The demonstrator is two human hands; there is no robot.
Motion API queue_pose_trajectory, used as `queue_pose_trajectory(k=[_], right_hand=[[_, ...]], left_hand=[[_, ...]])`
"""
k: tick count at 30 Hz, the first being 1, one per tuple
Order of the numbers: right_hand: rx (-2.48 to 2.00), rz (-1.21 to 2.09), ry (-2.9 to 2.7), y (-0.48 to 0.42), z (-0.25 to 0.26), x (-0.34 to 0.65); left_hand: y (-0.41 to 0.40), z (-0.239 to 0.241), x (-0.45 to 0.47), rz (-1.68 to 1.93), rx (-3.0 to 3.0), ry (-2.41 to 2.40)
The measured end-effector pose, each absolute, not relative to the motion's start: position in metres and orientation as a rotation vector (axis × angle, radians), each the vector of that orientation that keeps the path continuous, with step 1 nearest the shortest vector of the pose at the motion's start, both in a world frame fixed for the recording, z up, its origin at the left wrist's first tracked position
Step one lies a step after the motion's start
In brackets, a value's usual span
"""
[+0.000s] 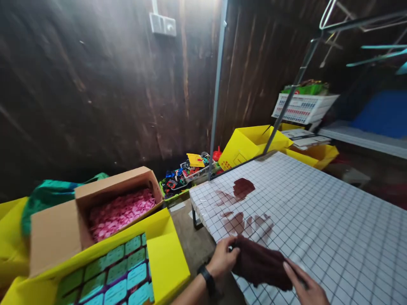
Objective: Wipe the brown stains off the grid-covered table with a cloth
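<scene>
I take the dark maroon cloth (260, 264) as my landmark; it lies bunched on the near edge of the white gridded surface (318, 220), held between my two hands.

Far to the left of the cloth, a yellow box (159, 258) holds rows of small teal and blue packets. Just behind that box, an open cardboard carton (63, 228) is full of pink pieces, with a green bag (47, 197) beyond it.

My left hand (222, 258), a black band on its wrist, meets the cloth's left end. Its fingers (233, 250) are pressed together, pinching the fabric's edge.

Directly behind the cloth, red-brown liquid (243, 188) is pooled and smeared over the surface. Farther back, past the surface's far left corner, a tray of mixed small toys (184, 173) sits on the floor, and yellow bins (251, 144) stand along the dark wooden wall.

My right hand (307, 286) rests on the cloth's right end, its fingers (291, 271) lying flat and close together on top, pressing rather than pinching.

To wipe well, I judge the cloth should stay bunched thick, pressed flat and drawn through the smears toward me, so the liquid does not spread across more squares.
</scene>
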State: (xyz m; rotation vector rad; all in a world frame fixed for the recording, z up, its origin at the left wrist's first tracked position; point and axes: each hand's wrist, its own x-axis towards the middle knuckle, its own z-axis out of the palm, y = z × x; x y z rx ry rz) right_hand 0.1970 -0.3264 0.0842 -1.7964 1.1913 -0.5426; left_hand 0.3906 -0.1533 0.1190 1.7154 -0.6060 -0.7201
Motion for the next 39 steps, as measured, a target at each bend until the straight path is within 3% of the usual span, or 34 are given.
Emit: queue_pose_trajectory(k=[10, 17, 21, 25, 34, 39], right_hand=[[-1.870, -0.890, 1.123, -0.484, 0.141, 0.394], [-2.005, -0.863, 1.242, -0.594, 0.090, 0.488], [-2.122, -0.621, 1.286, -0.606, 0.032, 0.497], [-2.275, -0.505, 1.259, -0.591, 0.001, 0.488], [-2.582, -0.152, 1.172, -0.587, -0.008, 0.496], [-2.683, 0.006, 1.163, -0.586, 0.002, 0.500]], left_hand=[[-0.343, 0.149, 0.570, -0.571, 1.758, -0.690], [-0.478, 0.118, 0.656, -0.582, 1.933, -0.627], [-0.492, 0.077, 0.671, -0.668, 2.178, -0.587], [-0.481, 0.056, 0.669, -0.530, 2.402, -0.800], [-0.523, 0.030, 0.668, -0.401, 2.416, -1.745], [-0.514, 0.025, 0.679, -0.441, 2.452, -1.832]])
